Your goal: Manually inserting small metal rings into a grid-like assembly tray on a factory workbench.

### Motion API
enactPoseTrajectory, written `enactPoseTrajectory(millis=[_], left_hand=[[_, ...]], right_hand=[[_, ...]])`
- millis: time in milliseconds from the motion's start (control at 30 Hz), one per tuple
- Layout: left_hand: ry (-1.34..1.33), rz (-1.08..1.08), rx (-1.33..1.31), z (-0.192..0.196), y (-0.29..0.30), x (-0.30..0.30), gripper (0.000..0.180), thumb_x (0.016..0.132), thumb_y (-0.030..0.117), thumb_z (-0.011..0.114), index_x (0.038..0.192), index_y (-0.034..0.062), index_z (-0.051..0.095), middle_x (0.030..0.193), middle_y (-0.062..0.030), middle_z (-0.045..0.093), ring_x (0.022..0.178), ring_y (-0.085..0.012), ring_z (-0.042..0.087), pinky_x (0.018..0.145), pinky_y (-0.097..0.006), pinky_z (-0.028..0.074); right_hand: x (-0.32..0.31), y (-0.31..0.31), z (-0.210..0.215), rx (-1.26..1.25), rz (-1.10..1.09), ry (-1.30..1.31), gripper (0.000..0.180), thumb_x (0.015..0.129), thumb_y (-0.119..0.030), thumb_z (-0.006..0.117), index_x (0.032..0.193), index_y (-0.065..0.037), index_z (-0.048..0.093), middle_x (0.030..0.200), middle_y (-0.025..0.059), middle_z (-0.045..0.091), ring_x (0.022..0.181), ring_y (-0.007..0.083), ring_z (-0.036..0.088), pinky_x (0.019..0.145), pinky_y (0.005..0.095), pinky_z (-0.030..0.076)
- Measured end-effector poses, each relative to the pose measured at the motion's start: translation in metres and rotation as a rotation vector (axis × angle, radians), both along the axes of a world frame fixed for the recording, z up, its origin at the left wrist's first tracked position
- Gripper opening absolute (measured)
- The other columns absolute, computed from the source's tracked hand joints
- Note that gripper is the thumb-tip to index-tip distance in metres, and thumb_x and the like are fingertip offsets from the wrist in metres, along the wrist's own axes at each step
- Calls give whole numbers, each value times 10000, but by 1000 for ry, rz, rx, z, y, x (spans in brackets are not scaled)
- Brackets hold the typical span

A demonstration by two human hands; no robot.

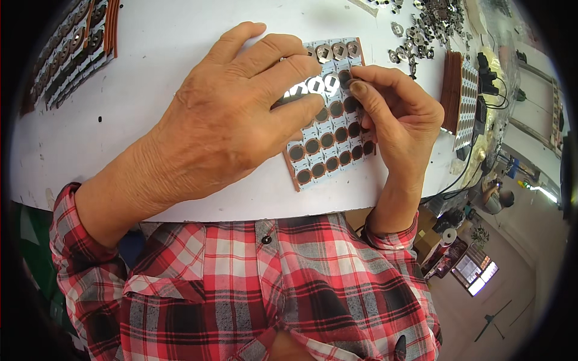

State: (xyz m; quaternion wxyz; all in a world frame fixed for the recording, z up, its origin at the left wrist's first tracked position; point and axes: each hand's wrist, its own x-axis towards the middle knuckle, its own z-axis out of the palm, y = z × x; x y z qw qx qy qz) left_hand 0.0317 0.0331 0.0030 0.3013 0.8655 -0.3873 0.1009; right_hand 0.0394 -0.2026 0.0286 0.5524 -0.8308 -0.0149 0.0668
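A panel of small circuit boards (328,163) lies on the white table, with rows of round dark pads. Shiny metal clips (325,53) sit on its far rows, and a few more show between my hands. My left hand (232,108) spreads over the panel's left part, its fingers apart and hiding several pads and clips. At the right edge, my right hand (400,108) pinches thumb and forefinger together over a pad near the end of the clip row. Whatever is between those fingertips is too hidden to make out.
Loose metal clips (421,36) are heaped at the far right. A stack of brown-edged panels (454,90) stands beside black plugs and cables (490,78). At the far left lie more panels (75,48) with parts fitted. A tiny black piece (100,119) rests on the table.
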Motion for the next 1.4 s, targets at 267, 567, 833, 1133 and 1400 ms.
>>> enactPoseTrajectory(millis=[267, 567, 833, 1133, 1400], left_hand=[[103, -49, -45, 5, -4, -1, 605, 545, 211, 889, 1097, 38, 711, 1311, -124, 652, 1286, -338, 583, 1115, -566, 421], [132, -29, -18, 11, -5, -5, 649, 537, 242, 904, 1118, 24, 710, 1315, -120, 669, 1313, -322, 579, 1125, -565, 403], [149, -37, 27, 16, -3, -7, 641, 580, 249, 900, 1146, 19, 709, 1331, -130, 661, 1338, -328, 562, 1137, -580, 380], [150, -44, 26, 18, -2, -7, 647, 588, 248, 902, 1158, 16, 703, 1338, -133, 658, 1339, -334, 561, 1144, -587, 362], [145, -49, 31, 16, -3, -6, 654, 586, 224, 912, 1166, 14, 696, 1357, -144, 646, 1351, -338, 548, 1145, -584, 361]], right_hand=[[0, -4, -18, -84, 21, -218, 103, 883, 63, 748, 966, 2, 751, 806, -31, 659, 656, 5, 540, 555, 172, 401], [11, -15, -19, -99, 189, -224, 171, 896, 68, 747, 1060, 23, 765, 932, 13, 669, 804, 45, 592, 683, 181, 430], [12, -12, -14, -96, 219, -181, 177, 874, 74, 756, 1039, 10, 772, 866, -13, 627, 728, 23, 528, 613, 185, 374], [8, -13, -16, -95, 209, -255, 186, 853, 78, 772, 1023, 5, 785, 841, -6, 648, 713, 38, 551, 618, 192, 392], [9, -29, -20, -239, -121, -369, 272, 901, 38, 730, 1160, -38, 760, 921, -7, 693, 731, 34, 557, 627, 198, 432]])
